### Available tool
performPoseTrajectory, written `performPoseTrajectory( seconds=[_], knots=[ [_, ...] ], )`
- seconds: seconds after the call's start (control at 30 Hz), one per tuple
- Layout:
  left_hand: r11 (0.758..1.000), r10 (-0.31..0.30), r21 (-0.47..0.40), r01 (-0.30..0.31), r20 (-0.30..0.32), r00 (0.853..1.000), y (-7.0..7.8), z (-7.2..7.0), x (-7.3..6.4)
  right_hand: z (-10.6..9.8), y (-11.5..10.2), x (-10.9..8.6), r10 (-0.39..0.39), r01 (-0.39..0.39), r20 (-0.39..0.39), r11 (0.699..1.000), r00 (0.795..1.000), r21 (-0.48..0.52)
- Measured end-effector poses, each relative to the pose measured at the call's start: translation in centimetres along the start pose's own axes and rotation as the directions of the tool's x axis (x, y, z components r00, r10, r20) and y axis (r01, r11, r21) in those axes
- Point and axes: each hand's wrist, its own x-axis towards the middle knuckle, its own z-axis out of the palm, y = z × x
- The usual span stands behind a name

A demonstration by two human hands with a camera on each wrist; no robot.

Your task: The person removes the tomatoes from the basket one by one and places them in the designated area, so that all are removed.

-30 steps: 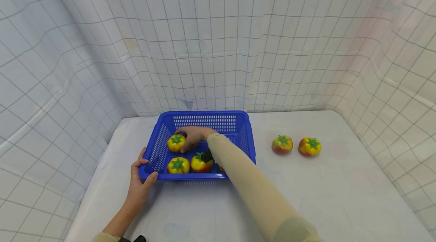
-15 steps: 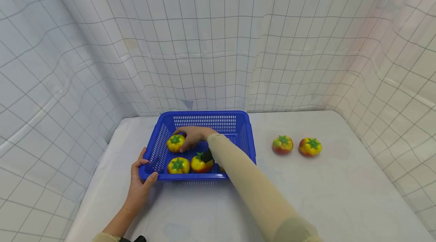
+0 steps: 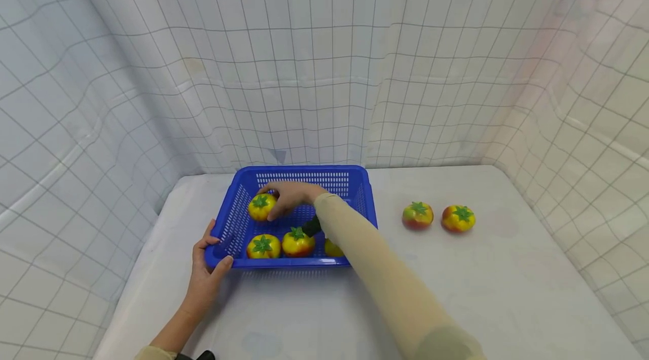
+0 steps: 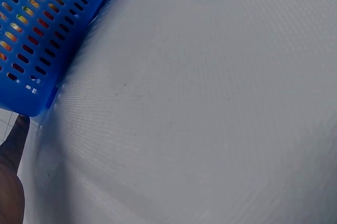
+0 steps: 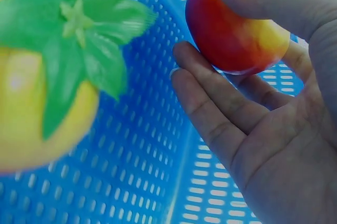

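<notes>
In the head view a blue plastic basket [image 3: 304, 262] with slotted walls stands on the white table. My left hand [image 3: 205, 281] grips its near left corner, thumb on the front rim and fingers on the left rim. My right hand [image 3: 291, 196] reaches inside and holds a yellow-red tomato [image 3: 261, 208] with a green star-shaped top between thumb and fingers. The right wrist view shows this tomato [image 5: 239, 32] raised over the slotted floor. Along the basket's front wall sit a left tomato [image 3: 263, 247], a middle tomato [image 3: 298, 243] and a third tomato [image 3: 332, 248], partly behind my sleeve.
Two more tomatoes lie on the table right of the basket, a nearer tomato [image 3: 418, 216] and an outer tomato [image 3: 458, 218]. White grid-patterned curtains [image 3: 304, 67] hang behind the table and along both sides.
My right hand has risen slightly with the tomato, and more of the third tomato shows beside my sleeve. My left hand keeps its grip on the basket.
</notes>
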Motion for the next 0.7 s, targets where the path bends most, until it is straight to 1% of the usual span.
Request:
performPoseTrajectory(
  seconds=[0.23,0.37,0.6,0.7],
  knots=[
    [1.0,0.004,-0.028,-0.004,0.009,1.0,0.0,-0.1,0.1,-0.7,-0.6,-1.6,-0.033,0.033,-0.004,0.999,0.999,0.029],
    [1.0,0.003,-0.024,-0.003,0.012,1.0,0.1,-0.1,0.1,-1.2,-0.8,-2.4,-0.048,0.048,-0.006,0.997,0.999,0.055],
    [1.0,-0.012,-0.011,0.013,0.012,1.0,0.0,-0.2,0.1,-2.1,-0.5,-3.8,-0.074,0.074,-0.012,0.997,0.997,0.018],
    [1.0,-0.005,-0.021,0.005,0.013,1.0,-0.1,-0.2,0.1,-2.5,-0.4,-4.4,-0.074,0.075,-0.015,0.997,0.997,0.029]
  ],
)
